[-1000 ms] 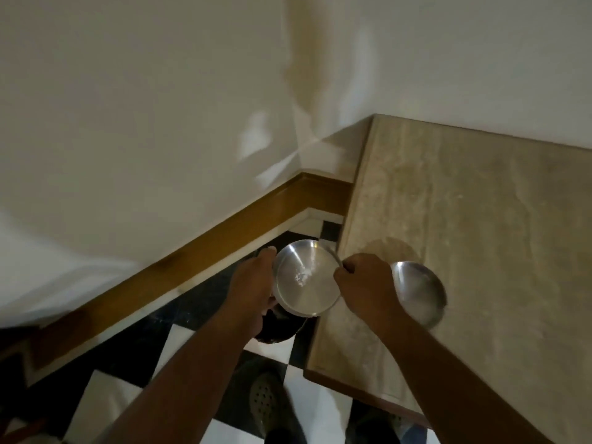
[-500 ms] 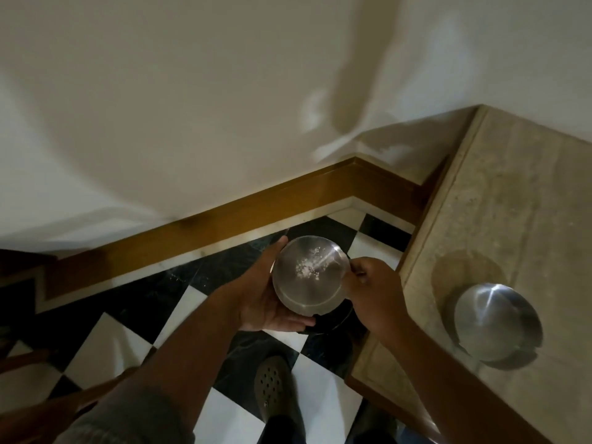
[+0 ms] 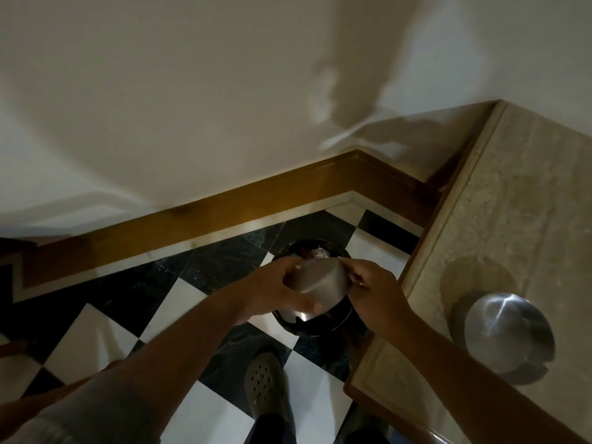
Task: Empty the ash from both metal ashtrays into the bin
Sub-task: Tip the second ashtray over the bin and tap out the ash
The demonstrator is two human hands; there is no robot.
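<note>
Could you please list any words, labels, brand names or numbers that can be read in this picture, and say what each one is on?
None can be read.
Ashtray held over the bin: bare metal, no marking visible.
Second ashtray on the counter: plain, no marking visible.
Shoe: holes only, no logo legible.

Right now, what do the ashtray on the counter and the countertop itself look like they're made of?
The ashtray on the counter looks like brushed metal, likely stainless steel: silvery with a bright streak of reflected light. The countertop looks like polished beige stone, perhaps marble or travertine: mottled, speckled surface.
</note>
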